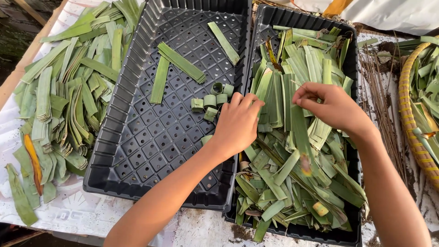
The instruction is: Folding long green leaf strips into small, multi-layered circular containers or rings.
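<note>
1. Left hand (238, 123): seen from the back, knuckles up, fingers curled downward over the shared rim between the two black trays. Whether anything is pinched beneath the fingertips cannot be told.
2. Rolled leaf rings (211, 101): a small cluster of short green coils lying just beyond the left fingertips, on the perforated floor of the left tray (137, 151).
3. Right hand (331, 107): thumb and forefinger pinched together on the top of a long green leaf strip (299, 132), which runs from the fingertips back toward the person, its lower end blurred.
4. Right tray (350, 68): filled under and around the right fingers with a heap of cut leaf pieces (292, 183), flat strips and folded lengths lying crosswise.
5. Loose flat strips (180, 61): a few long pieces on the left tray floor, well beyond the left fingertips.
6. Leaf stack on the cloth (64, 91): bundles of folded green strips outside the left tray, far to the left of the left hand.
7. Thin brown sticks (382, 91): a row lying on the table just right of the right wrist, outside the tray.
8. Woven yellow basket (409, 123): at the far right edge, holding more green leaves.
</note>
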